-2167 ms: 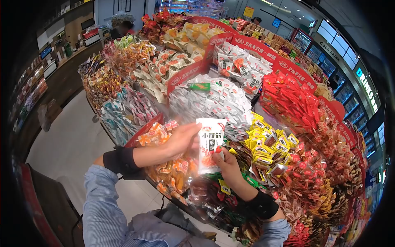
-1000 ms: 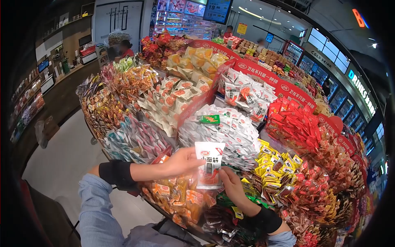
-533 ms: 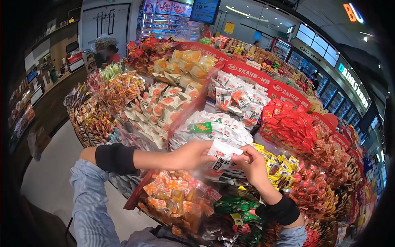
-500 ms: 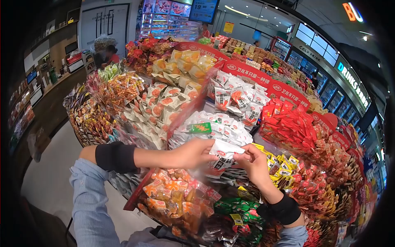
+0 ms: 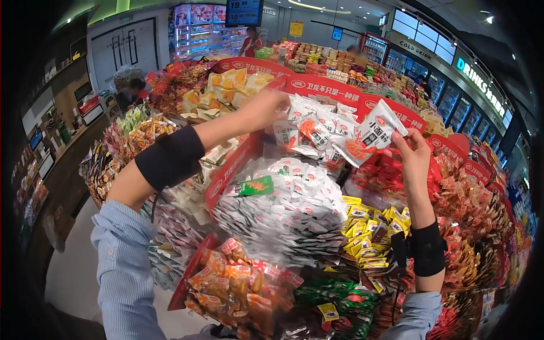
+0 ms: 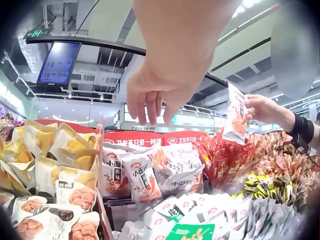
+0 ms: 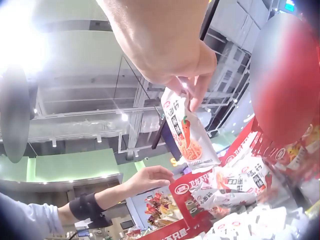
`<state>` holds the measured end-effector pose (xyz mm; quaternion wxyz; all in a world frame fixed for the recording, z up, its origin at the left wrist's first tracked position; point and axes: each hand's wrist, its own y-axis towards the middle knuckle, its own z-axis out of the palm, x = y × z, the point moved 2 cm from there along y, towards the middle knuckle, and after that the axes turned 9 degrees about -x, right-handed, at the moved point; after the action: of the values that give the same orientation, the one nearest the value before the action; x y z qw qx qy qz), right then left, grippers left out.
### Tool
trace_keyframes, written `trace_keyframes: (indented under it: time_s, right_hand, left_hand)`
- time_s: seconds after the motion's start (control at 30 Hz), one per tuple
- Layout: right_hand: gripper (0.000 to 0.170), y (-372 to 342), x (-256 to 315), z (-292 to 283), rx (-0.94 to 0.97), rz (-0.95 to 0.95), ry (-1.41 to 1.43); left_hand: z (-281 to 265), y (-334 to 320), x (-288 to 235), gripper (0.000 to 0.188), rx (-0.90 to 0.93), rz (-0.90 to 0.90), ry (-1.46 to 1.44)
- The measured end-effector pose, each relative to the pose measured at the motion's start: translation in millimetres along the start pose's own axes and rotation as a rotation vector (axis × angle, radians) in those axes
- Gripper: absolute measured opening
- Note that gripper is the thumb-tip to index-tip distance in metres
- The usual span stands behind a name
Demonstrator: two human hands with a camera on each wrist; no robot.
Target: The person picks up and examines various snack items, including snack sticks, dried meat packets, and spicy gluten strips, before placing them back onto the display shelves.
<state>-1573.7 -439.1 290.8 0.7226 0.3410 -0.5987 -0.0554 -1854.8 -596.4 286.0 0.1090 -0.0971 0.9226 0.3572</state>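
In the head view the right hand point(image 5: 413, 158) pinches one edge of a white snack packet point(image 5: 371, 133), held tilted above red packets. The right wrist view shows that packet point(image 7: 187, 130) hanging from the fingers of the right hand point(image 7: 175, 65). My left hand point(image 5: 263, 110) reaches over a pile of similar white packets point(image 5: 317, 130) by the red divider. Seen from the left wrist, its relaxed fingers point(image 6: 150, 105) point down above those packets point(image 6: 142, 175), apart from them and holding nothing. A green-labelled packet point(image 5: 255, 186) lies on the nearer white pile.
Orange packets point(image 5: 238, 289) in a bin, green packets point(image 5: 340, 297) and yellow packets point(image 5: 362, 232) lie nearer me. Red printed dividers point(image 5: 328, 90) stand between piles. A person point(image 5: 250, 42) is at the back, beyond the display, and a screen point(image 5: 243, 12) hangs above.
My left hand has let go of the packet and moved up and away over the white pile. The right hand has carried the packet up and to the right.
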Motion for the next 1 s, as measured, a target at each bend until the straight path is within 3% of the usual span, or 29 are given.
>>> trace_keyframes:
  time_s: [0.2, 0.33, 0.5, 0.57, 0.67, 0.77, 1.0]
  right_hand:
    - [0.01, 78.4, -28.6, 22.1, -0.04, -0.187, -0.03]
    - [0.015, 107.9, -63.4, 42.7, -0.041, -0.223, -0.156]
    - [0.018, 120.5, -101.5, 57.2, 0.035, -0.233, -0.408]
    - [0.02, 119.8, -107.4, 61.2, 0.059, -0.158, -0.382]
    - [0.012, 116.5, -99.0, 61.7, 0.048, -0.333, -0.698]
    - [0.016, 111.7, -89.1, 61.0, 0.155, -0.449, -0.854]
    - [0.017, 98.6, -91.6, 75.9, 0.318, -0.537, -1.115]
  left_hand:
    - [62.9, 50.5, 4.0, 0.039, -0.045, 0.156, 0.16]
    - [87.3, 60.6, 4.0, 0.047, 0.098, 0.044, 0.16]
    - [103.5, 66.1, 15.9, 0.026, 0.065, 0.035, 0.077]
    - [103.5, 67.3, 17.2, 0.018, -0.008, 0.028, -0.037]
    - [94.8, 72.2, 13.0, 0.012, -0.145, 0.043, -0.215]
    - [73.3, 85.1, 6.4, 0.01, -0.242, 0.027, -0.25]
    - [1.6, 94.0, -4.5, 0.013, -0.462, -0.025, -0.3]
